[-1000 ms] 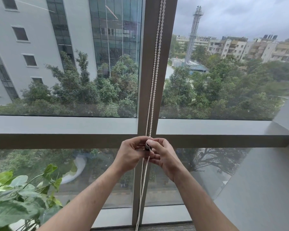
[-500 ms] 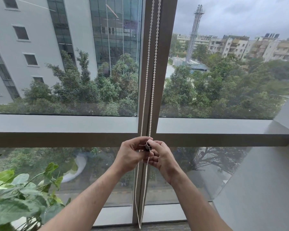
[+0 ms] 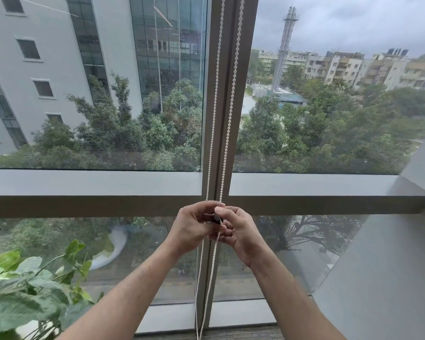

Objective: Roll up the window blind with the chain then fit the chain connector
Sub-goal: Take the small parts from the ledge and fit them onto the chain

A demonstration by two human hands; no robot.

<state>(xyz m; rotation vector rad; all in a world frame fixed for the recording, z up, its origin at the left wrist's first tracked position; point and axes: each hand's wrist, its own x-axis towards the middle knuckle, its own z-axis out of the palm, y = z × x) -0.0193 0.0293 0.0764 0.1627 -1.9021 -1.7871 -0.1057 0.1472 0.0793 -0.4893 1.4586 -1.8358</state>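
Observation:
A white bead chain (image 3: 227, 133) hangs as two strands in front of the vertical window post (image 3: 241, 94). It loops down to the floor below my hands. My left hand (image 3: 190, 229) and my right hand (image 3: 238, 231) meet at the chain just below the horizontal window bar. Between their fingertips sits a small dark chain connector (image 3: 218, 219), on the right strand. The fingers of both hands pinch the connector and the chain. The left strand passes behind my left hand. The blind itself is out of view above.
A leafy green plant (image 3: 27, 290) stands at the lower left, close to my left forearm. A grey wall (image 3: 390, 266) slants in on the right. The horizontal window bar (image 3: 84, 204) runs across at hand height. Carpeted floor shows at the bottom.
The two strands have drifted apart above and below my hands. My hands stay in the same spot on the connector, with only small finger shifts.

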